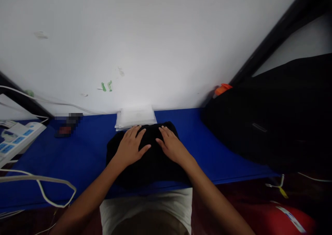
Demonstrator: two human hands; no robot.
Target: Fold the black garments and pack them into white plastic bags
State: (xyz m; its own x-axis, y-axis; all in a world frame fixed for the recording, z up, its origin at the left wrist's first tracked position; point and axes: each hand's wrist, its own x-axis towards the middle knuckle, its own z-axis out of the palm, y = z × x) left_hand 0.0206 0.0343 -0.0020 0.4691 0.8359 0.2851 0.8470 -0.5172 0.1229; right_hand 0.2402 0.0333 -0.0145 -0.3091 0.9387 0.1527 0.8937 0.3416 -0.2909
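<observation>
A folded black cloth item (153,162), perhaps a garment, lies on the blue surface (202,152) right in front of me. My left hand (132,143) rests flat on its upper left part, fingers spread. On its upper right part lies my right hand (171,143), also flat with the fingers apart. Neither hand grips anything. Just behind the black cloth sits a stack of flat white packets (136,115), close to my fingertips. How the cloth is folded is too dark to make out.
At the left are a white power strip (22,138) and loose white cables (52,193). A pixelated dark item (68,124) lies near the wall (166,48). A large black bag (280,117) stands at the right, with an orange thing (222,89) behind it. Something red (280,217) is below.
</observation>
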